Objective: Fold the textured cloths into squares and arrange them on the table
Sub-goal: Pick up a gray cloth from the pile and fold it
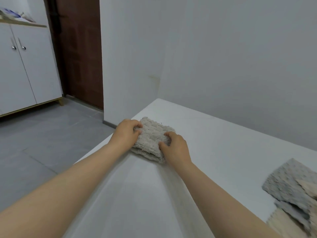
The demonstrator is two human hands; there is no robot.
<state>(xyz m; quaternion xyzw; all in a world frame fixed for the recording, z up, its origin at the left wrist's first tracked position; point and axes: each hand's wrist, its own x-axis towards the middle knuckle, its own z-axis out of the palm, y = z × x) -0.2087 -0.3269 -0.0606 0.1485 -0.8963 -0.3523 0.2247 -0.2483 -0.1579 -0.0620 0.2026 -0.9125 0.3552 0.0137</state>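
In the head view, a folded beige textured cloth (151, 138) lies near the far left corner of the white table (214, 143), at frame centre. The left hand (127, 133) grips its left edge with curled fingers; the right hand (175, 146) pinches its right edge. A pile of grey and beige cloths (289, 191) sits at lower right, well apart.

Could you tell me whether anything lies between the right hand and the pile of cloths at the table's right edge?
Nothing visible does: only bare table separates the right hand, gripping the folded cloth, from the pile.
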